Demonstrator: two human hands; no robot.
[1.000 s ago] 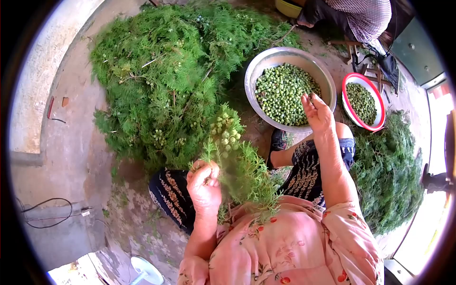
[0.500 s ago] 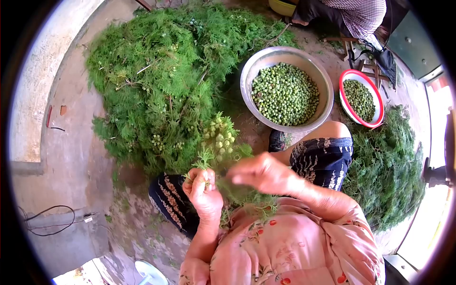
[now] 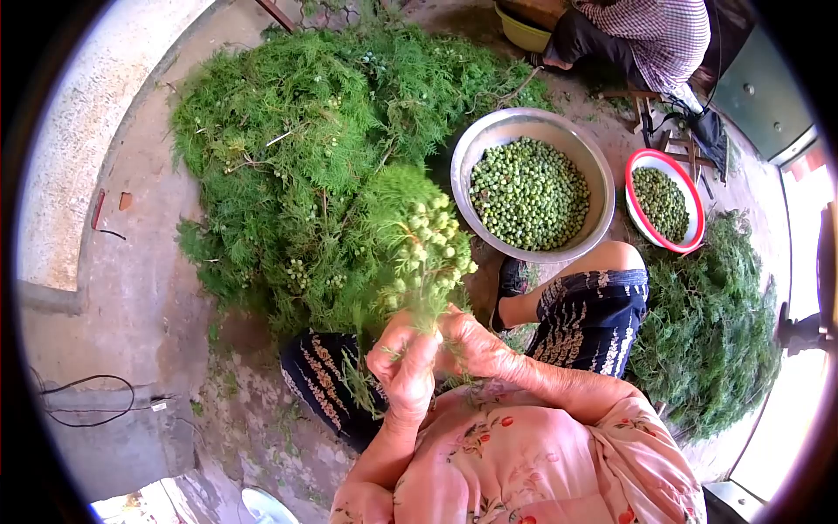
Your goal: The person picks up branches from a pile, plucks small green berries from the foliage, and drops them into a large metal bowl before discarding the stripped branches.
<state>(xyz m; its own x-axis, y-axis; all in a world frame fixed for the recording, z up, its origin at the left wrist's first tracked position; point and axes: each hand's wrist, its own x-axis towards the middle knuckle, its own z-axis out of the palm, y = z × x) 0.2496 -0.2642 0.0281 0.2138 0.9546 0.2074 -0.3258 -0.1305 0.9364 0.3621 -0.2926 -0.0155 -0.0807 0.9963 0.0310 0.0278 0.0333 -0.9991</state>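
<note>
In front of my chest, my left hand [image 3: 406,362] is closed around the stem of an evergreen sprig [image 3: 397,210]. Feathery green leaves and a cluster of pale green cones [image 3: 429,236] stand up above the fingers. My right hand [image 3: 476,345] meets the left at the foot of the sprig, its fingers curled in against the stem; the fingertips are partly hidden by blurred leaves. Beyond the hands, a wide metal basin [image 3: 602,166] holds many loose green cones [image 3: 530,196].
A large heap of evergreen branches [image 3: 279,157] lies ahead on the left. A red-rimmed white basin [image 3: 694,231] with cones stands at right, near another branch pile [image 3: 707,341]. Another person [image 3: 650,39] sits at the back beside a yellow tub [image 3: 522,33]. A cable [image 3: 92,425] lies at left.
My right hand has come in from the right to the left hand at the stem. The cone-bearing sprig is now raised higher, upright between both hands. The view has shifted slightly.
</note>
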